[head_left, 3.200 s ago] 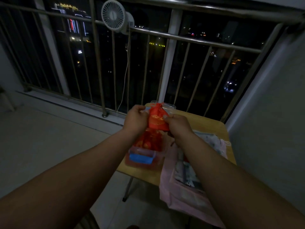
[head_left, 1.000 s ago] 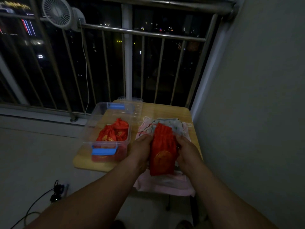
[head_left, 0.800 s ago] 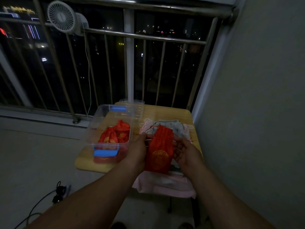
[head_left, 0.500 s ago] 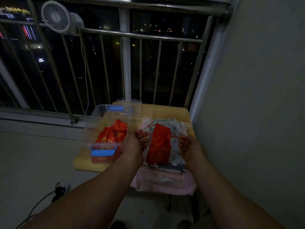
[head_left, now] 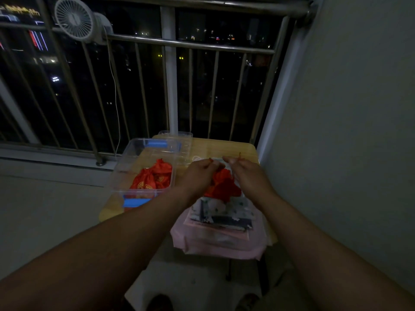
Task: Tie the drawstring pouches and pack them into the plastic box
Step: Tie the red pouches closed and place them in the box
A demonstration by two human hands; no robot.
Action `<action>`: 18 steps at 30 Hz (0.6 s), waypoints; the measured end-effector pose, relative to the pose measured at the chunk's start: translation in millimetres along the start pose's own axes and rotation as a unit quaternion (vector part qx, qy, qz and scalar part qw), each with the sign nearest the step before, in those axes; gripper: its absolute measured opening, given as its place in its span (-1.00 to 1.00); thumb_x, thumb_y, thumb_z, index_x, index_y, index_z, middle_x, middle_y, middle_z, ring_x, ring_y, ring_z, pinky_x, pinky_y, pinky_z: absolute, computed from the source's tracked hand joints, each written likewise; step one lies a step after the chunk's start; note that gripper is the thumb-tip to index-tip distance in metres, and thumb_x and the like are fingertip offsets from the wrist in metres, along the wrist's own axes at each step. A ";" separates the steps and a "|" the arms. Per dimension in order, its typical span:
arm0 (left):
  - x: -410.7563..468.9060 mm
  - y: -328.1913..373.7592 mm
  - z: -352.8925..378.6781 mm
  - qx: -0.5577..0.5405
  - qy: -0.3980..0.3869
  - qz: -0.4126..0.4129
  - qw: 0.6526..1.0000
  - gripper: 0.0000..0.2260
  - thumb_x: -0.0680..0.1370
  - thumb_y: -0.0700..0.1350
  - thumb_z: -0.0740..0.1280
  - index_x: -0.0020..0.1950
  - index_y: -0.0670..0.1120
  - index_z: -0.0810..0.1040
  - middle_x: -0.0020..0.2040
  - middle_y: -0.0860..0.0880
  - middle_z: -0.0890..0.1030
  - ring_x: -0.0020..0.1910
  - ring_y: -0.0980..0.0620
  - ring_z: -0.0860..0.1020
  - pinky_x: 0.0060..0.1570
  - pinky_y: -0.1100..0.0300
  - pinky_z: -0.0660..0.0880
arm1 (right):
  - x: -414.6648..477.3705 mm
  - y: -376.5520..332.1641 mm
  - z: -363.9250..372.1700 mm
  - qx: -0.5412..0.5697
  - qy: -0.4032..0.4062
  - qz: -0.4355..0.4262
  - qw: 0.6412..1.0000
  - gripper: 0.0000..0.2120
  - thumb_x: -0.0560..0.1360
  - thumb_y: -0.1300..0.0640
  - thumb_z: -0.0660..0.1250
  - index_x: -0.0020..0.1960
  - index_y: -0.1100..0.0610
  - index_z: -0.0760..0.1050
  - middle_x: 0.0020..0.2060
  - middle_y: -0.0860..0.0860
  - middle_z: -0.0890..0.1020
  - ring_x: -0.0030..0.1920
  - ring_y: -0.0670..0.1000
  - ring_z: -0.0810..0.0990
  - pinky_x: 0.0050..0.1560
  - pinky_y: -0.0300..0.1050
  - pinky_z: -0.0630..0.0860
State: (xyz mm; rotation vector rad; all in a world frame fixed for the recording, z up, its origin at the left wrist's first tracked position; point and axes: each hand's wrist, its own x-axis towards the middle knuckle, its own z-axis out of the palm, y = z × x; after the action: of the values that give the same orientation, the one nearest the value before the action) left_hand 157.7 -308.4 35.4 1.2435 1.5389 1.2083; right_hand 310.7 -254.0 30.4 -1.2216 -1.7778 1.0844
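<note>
Closest to the wearer, below both wrists, a pink bag [head_left: 220,245] droops over the front edge of the table [head_left: 226,148], with a stack of patterned cloth [head_left: 224,213] lying on it. Just beyond the stack, and directly under the fingers, sits the red pouch [head_left: 221,187]. Its body is bunched and its long axis runs away from the wearer, with the gathered neck at the far end, between the two thumbs.

The left hand [head_left: 199,176] and right hand [head_left: 247,173] hover side by side above that neck, about equally near it. Each has its fingertips [head_left: 229,160] curled into a pinch on an end of the drawstring [head_left: 239,154], of which only short red tips poke out above the knuckles. The knot will likely turn on drawing those ends apart, sideways from the neck.

The dim light and the knuckles hide whether the cord is crossed or looped, and how far the neck is closed.

Left of the fingers and slightly beyond them stands the plastic box [head_left: 125,169], open, with tied pouches [head_left: 155,176] heaped inside. A clear lid [head_left: 179,136] rests behind it. Farther off are the railing [head_left: 190,43] and a small fan [head_left: 74,17].
</note>
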 end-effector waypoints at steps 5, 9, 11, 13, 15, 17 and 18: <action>8.0 12.1 3.9 -0.051 -0.051 -0.005 0.997 -0.70 0.74 0.02 0.16 0.30 -0.06 0.61 0.07 -0.03 0.71 -0.35 0.11 0.56 -0.17 0.13 0.50 | 4.7 -17.1 -2.9 -0.018 -0.050 -0.041 0.998 -0.64 0.71 -0.13 0.13 0.43 -0.14 0.51 0.40 -0.09 0.55 0.38 -0.07 0.50 0.43 -0.06 0.39; 8.0 12.0 3.6 -0.109 -0.059 -0.035 0.992 -0.70 0.74 -0.01 0.15 0.18 -0.15 0.60 -0.15 -0.08 0.65 -0.28 0.00 0.54 -0.08 0.05 0.51 | 1.3 -18.7 -4.7 0.056 -0.083 -0.005 0.995 -0.64 0.72 -0.11 0.13 0.43 -0.10 0.53 0.34 -0.10 0.60 0.29 -0.12 0.57 0.27 -0.19 0.48; 9.0 10.5 3.0 -0.143 -0.053 -0.049 0.987 -0.72 0.74 -0.05 0.15 0.04 -0.16 0.58 -0.23 -0.09 0.54 -0.31 -0.01 0.50 -0.11 0.05 0.47 | -4.6 -15.5 -3.1 0.074 -0.068 0.017 0.995 -0.65 0.72 -0.13 0.11 0.33 -0.10 0.59 0.24 -0.09 0.67 0.21 -0.10 0.63 0.21 -0.12 0.51; 8.9 11.0 1.3 -0.166 -0.049 -0.064 0.983 -0.72 0.74 -0.06 0.14 -0.02 -0.15 0.54 -0.28 -0.08 0.49 -0.34 0.01 0.46 -0.17 0.10 0.45 | -15.3 -11.5 2.4 0.108 -0.048 0.053 0.992 -0.68 0.72 -0.04 0.12 0.17 -0.03 0.64 0.05 -0.07 0.73 0.07 -0.08 0.68 0.01 -0.17 0.51; 8.6 12.1 -1.0 -0.204 -0.046 -0.081 0.975 -0.72 0.74 -0.06 0.13 0.03 -0.18 0.54 -0.32 -0.06 0.48 -0.35 0.03 0.47 -0.21 0.15 0.46 | -25.2 -4.4 10.4 0.119 -0.027 0.068 0.990 -0.74 0.70 0.10 0.15 0.13 0.09 0.62 -0.01 0.00 0.73 0.03 -0.02 0.69 -0.09 -0.19 0.50; 8.4 11.5 -2.8 -0.236 -0.041 -0.094 0.966 -0.72 0.75 -0.07 0.13 0.06 -0.21 0.54 -0.33 -0.06 0.49 -0.35 0.03 0.49 -0.22 0.16 0.47 | -30.5 4.0 17.5 0.113 -0.025 0.058 0.992 -0.78 0.66 0.22 0.20 0.18 0.20 0.59 0.03 0.06 0.71 0.07 0.03 0.68 -0.10 -0.22 0.52; 8.6 11.5 -3.1 -0.244 -0.039 -0.096 0.964 -0.72 0.75 -0.07 0.13 0.07 -0.22 0.54 -0.31 -0.07 0.50 -0.35 0.03 0.51 -0.21 0.15 0.48 | -31.7 6.4 20.3 0.105 -0.029 0.049 0.993 -0.79 0.64 0.26 0.22 0.19 0.21 0.59 0.03 0.05 0.70 0.06 0.00 0.67 -0.11 -0.28 0.53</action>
State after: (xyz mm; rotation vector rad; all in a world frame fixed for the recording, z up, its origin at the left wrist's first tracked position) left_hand 155.6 -299.9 47.2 0.7885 1.1748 1.2901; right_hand 304.4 -287.7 13.7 -1.1683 -1.6123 1.3415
